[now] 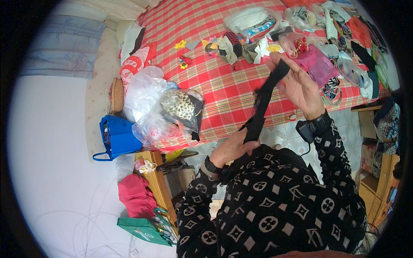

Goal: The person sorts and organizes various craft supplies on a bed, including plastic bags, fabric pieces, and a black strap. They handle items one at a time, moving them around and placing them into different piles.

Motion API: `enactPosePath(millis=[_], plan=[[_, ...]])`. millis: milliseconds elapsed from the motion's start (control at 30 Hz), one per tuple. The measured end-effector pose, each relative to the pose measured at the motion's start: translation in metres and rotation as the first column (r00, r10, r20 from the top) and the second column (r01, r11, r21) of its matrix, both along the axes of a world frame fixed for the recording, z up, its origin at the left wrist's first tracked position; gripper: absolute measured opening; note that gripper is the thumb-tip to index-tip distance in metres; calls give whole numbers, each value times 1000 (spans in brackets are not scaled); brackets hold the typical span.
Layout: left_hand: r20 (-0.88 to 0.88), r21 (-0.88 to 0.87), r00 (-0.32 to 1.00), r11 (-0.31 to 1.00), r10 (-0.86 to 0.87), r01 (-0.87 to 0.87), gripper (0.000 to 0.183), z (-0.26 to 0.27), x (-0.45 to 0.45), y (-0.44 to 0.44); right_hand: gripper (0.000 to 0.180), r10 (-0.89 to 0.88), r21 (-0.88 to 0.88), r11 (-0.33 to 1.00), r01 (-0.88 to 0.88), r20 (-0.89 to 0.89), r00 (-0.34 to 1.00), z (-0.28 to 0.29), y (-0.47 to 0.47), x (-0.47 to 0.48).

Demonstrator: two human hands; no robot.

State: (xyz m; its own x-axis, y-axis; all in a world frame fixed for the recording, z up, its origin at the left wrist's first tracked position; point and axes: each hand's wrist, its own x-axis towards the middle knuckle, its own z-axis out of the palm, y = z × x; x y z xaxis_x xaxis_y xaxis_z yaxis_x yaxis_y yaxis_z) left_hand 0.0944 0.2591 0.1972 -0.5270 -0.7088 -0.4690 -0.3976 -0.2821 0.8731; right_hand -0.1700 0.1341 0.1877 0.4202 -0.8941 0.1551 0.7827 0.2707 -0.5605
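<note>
A long strip of black fabric [266, 93] stretches between my two hands, above the near edge of a bed with a red plaid cover [222, 93]. My left hand [234, 145] grips its lower end close to my body, thumb on top. The upper end lies over the fingers of my right hand [298, 84], which is raised with the palm showing and the thumb side hidden behind the fabric. Past the right hand are a pink plastic bag [317, 66] and a clear bag with red items [290, 45]. Small fabric scraps [227, 50] lie farther back on the bed.
Clear plastic bags [145, 93] and a bag of star-patterned material [177, 106] sit at the bed's left edge, beside a blue bag [121, 137]. Wooden furniture [158, 180] stands below left, a shelf unit [371, 190] at the right. A large stuffed bag [253, 22] lies far back.
</note>
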Motion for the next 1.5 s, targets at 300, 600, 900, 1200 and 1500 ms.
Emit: enactPosePath(millis=[300, 600, 900, 1200, 1500], plan=[[-765, 195, 534, 920, 360, -340, 44, 22, -20, -12, 56, 554, 223, 833, -507, -339, 760, -99, 49, 51], [-827, 235, 246, 709, 506, -665, 59, 12, -9, -32, 44, 556, 136, 798, -587, -542, 630, -45, 77, 53], [-814, 153, 206, 542, 544, -826, 64, 9, 7, -42, 38, 468, 130, 797, -590, -749, 468, -37, 82, 40], [-604, -74, 668, 804, 434, -590, 86, 1, -1, -24, 54, 565, 113, 825, -554, -132, 814, -2, 77, 44], [-258, -71, 911, 933, 323, -351, 62, 6, -2, -11, 25, 394, 212, 919, -332, -512, 764, -8, 72, 57]])
